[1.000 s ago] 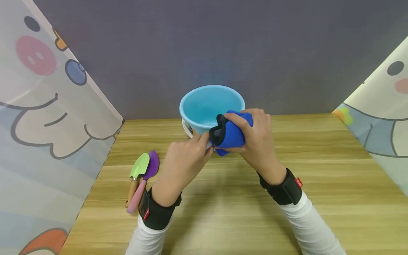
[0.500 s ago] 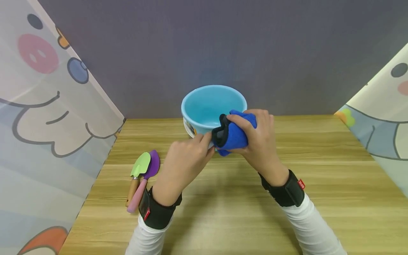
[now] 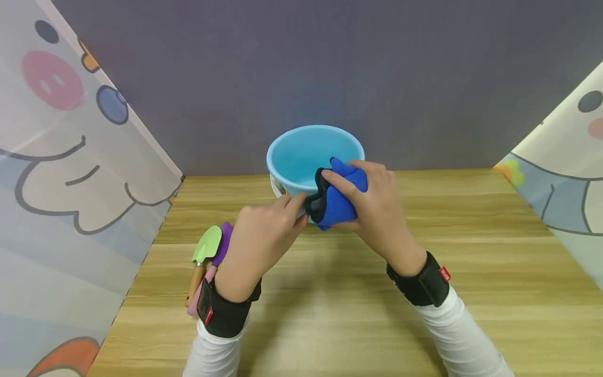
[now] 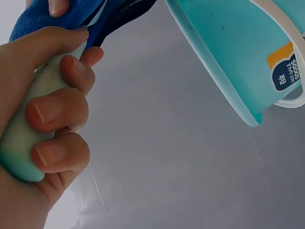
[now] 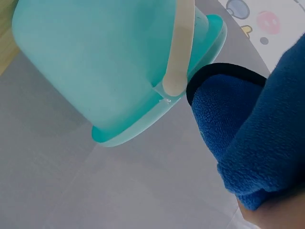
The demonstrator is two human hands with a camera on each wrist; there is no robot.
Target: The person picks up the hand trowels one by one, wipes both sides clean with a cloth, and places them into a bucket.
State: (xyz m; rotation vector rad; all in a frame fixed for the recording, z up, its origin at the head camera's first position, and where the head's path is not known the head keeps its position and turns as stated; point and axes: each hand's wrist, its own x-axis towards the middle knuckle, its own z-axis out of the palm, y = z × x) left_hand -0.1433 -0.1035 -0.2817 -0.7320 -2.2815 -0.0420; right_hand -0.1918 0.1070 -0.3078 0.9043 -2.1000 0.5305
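Note:
My left hand (image 3: 264, 233) grips a pale handle (image 4: 45, 90) that fades to teal at its butt end. The handle's far end goes into a folded blue cloth (image 3: 343, 201) with black edging, so the rest of that tool is hidden. My right hand (image 3: 377, 209) holds the cloth wrapped around it, thumb on the near side. Both hands are just in front of a light-blue bucket (image 3: 287, 178). The right wrist view shows the cloth (image 5: 257, 133) close to the bucket's rim, with part of the right hand behind it.
Left of my left forearm lie a green trowel (image 3: 207, 243) with a wooden handle and a purple trowel (image 3: 225, 238) with a pink handle, partly behind my wrist. The bucket's white bail (image 5: 181, 47) hangs down its side. A grey wall (image 3: 226, 89) closes off the back of the wooden table (image 3: 471, 251).
My left hand has shifted slightly left. My right hand and the cloth have also moved a little left, and a corner of the cloth now sticks up higher. The bucket stays in place.

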